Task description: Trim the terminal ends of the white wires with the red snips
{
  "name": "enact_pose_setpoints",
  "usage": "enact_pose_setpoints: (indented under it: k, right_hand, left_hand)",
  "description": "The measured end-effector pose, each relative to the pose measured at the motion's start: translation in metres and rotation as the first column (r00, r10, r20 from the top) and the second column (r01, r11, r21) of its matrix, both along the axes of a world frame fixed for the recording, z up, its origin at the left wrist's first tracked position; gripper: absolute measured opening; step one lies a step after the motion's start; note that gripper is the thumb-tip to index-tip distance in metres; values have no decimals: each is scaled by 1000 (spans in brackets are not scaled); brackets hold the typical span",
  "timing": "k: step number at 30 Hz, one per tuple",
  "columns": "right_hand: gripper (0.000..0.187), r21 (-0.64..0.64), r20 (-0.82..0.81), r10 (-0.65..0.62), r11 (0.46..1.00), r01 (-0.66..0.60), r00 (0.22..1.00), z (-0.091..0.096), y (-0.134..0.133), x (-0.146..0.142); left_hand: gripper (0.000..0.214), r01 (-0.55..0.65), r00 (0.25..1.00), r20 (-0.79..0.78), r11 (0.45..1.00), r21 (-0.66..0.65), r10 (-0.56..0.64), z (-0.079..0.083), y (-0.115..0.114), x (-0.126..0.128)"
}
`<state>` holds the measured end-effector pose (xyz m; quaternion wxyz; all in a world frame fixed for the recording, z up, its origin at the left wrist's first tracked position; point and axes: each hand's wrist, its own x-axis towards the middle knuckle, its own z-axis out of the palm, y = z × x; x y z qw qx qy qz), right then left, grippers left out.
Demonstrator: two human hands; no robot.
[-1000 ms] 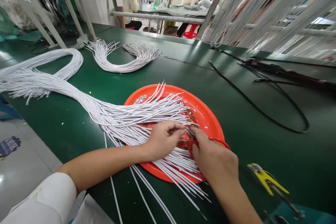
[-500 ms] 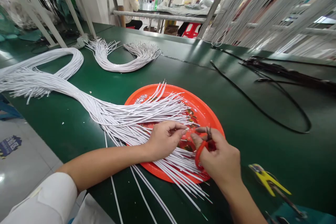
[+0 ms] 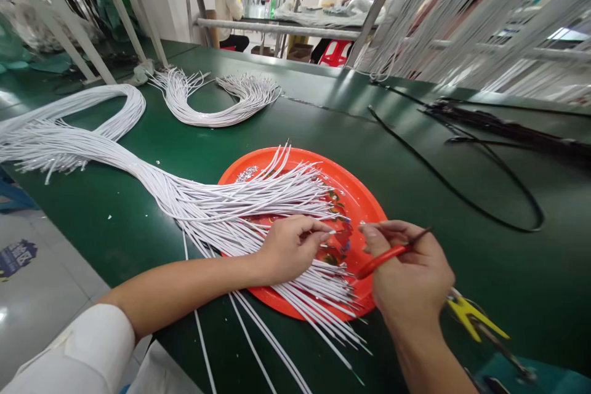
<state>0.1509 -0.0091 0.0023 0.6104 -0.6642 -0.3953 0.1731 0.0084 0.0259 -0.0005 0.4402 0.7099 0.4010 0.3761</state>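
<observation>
My left hand (image 3: 292,249) is closed in a pinch on the end of a white wire, whose tip shows just beyond the fingertips. Under and around it, a thick bundle of white wires (image 3: 166,188) fans out across a round red tray (image 3: 369,197). Red-handled scissors (image 3: 386,258) rest in my right hand (image 3: 415,277), with the dark blades pointing right, away from the wire. The thumb and index finger of that hand press together at a tiny pale piece. Small shiny scraps (image 3: 247,173) lie on the tray's far left.
Two more looped white wire bundles (image 3: 212,118) lie on the green table (image 3: 314,129). Black cables (image 3: 508,126) sprawl at right, and a yellow-handled tool (image 3: 466,317) lies near front right. White strands (image 3: 415,18) hang on a rack behind. People (image 3: 226,6) sit in the background.
My right hand has moved right, away from the left fingertips, and turned so the scissors point right. My left hand stays nearly in place with the wire.
</observation>
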Motion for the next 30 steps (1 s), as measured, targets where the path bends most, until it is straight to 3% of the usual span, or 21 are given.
enact_pose_setpoints:
  k: [2, 6, 11, 14, 18, 24, 26, 30]
  right_hand:
    - [25, -14, -64, -27, 1000, 26, 998, -1, 2, 3]
    - [30, -43, -214, 32, 998, -43, 976, -4, 4, 4]
    - [34, -37, -346, 4, 999, -18, 938, -13, 12, 13]
    - [36, 4, -443, 37, 999, -39, 896, -18, 17, 18]
    - [35, 23, -441, 62, 998, -57, 895, -22, 19, 20]
    - [34, 47, -462, 97, 995, -84, 882, -22, 19, 20]
    - [35, 52, -477, 98, 995, -84, 873, -20, 19, 18]
    - [36, 56, -495, 106, 994, -90, 862, -14, 19, 14]
  left_hand:
    - [20, 3, 1000, -19, 1000, -4, -3, -1, 1, 0]
    - [24, 92, 986, -140, 995, 32, -87, -4, 0, -1]
    - [31, 243, 902, -411, 943, 225, -134, -8, -1, -5]
    - [29, 293, 805, -586, 922, 253, -95, -9, -2, -6]
    - [25, 385, 639, -764, 897, 217, -89, -6, -3, -7]
    - [28, 597, 457, -845, 800, 60, -278, 14, 2, -12]
    - [26, 607, 476, -837, 789, 93, -268, 17, 7, -11]
    - [20, 504, 586, -805, 819, 275, -90, 13, 25, -1]
